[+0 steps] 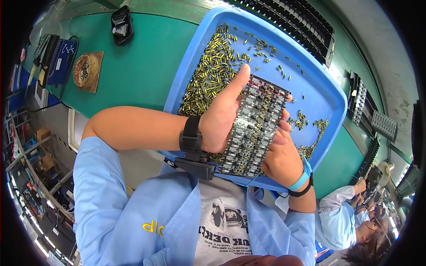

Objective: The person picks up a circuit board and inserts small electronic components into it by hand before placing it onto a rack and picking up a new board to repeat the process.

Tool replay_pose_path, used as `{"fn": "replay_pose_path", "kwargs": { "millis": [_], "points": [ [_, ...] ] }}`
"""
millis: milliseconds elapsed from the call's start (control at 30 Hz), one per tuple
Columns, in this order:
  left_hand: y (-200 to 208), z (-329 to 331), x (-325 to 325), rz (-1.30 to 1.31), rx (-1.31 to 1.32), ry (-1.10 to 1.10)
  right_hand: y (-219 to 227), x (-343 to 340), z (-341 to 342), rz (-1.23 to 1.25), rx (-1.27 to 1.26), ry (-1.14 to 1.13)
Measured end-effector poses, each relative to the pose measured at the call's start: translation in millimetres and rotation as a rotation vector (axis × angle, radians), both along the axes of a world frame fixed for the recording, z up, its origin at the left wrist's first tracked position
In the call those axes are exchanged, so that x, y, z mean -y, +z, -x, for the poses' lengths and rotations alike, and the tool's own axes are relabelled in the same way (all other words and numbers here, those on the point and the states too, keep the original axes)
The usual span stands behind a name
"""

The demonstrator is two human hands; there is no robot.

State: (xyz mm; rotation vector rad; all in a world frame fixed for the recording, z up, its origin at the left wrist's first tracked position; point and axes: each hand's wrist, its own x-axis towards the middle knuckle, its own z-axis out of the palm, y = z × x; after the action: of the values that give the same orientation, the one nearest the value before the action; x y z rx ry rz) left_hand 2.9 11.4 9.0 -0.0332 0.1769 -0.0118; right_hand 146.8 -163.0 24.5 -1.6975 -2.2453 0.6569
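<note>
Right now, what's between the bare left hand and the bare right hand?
A dark, silver-speckled rectangular circuit-board panel; the head view shows it spanning from the left hand to the right hand.

Free: table [146, 73] surface between the round container [83, 71] and the blue tub [317, 95]; tub floor near its far right wall, few loose parts. Obstacles: circuit panel [255, 126], left hand [220, 115] and right hand [284, 157] over tub's middle; component heap [213, 66], left wall; black racks [301, 26], beyond far edge.

The board [253, 128] is black and silver, the components [211, 60] mostly yellow (tray [321, 102] blue)
</note>
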Motion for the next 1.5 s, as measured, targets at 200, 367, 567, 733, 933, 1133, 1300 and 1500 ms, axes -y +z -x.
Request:
{"fn": "replay_pose_path", "kwargs": {
  "millis": [200,367,567,733,933,1133,1300,1500],
  "points": [
    [-4,1,1,0.037,0.065,0.015,16,-7,1,0.044,0.011,0.025],
    [1,-1,2,-0.075,-0.041,0.076,21,-5,-9,-0.108,-0.412,-0.620],
    [2,0,3,-0.108,-0.055,0.107,18,-2,-8,-0.270,-0.611,-0.729],
    [1,1,4,-0.124,-0.066,0.079,15,-2,-8,-0.357,-0.629,-0.717],
    [3,0,5,-0.152,-0.096,0.074,12,0,-7,-0.343,-0.692,-0.735],
    [2,0,6,-0.157,-0.124,0.084,8,1,-7,-0.296,-0.764,-0.744],
    [0,-1,6,-0.130,-0.137,0.061,2,2,-6,-0.266,-0.966,-0.901],
    [3,0,7,-0.121,-0.138,0.054,2,1,-5,-0.198,-1.001,-0.946]
  ]
}}
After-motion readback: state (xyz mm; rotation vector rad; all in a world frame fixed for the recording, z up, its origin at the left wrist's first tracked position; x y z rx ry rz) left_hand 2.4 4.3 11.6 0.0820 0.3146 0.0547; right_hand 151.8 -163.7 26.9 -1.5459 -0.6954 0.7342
